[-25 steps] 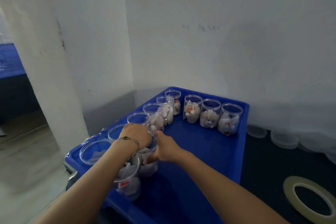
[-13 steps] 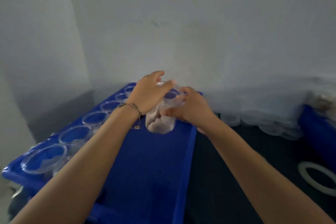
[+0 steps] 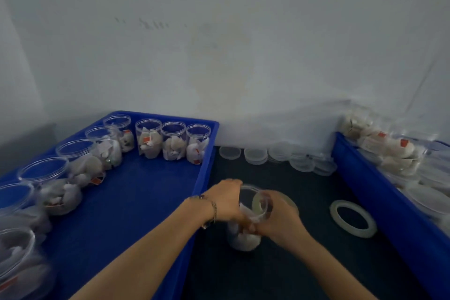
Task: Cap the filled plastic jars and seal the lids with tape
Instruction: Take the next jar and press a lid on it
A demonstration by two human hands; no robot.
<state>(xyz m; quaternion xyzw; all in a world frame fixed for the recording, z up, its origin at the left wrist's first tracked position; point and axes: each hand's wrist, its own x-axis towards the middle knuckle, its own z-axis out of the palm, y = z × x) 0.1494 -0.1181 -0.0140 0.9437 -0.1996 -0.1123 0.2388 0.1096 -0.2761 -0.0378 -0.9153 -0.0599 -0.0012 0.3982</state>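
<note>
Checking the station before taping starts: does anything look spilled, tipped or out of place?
Nothing looks spilled. The open jars stand upright in the blue tray; both hands hold one jar upright, uncapped. Loose lids sit by the wall.

Both hands carried the jar point(image 3: 244, 234) off the tray point(image 3: 136, 202) — onto the mat point(image 3: 292, 263).

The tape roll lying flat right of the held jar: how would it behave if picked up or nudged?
The tape roll is a thin open ring, so probably light and easy to hook. Lying flat on the dark mat, it should slide rather than roll. Stood on edge, it would likely roll.
</note>
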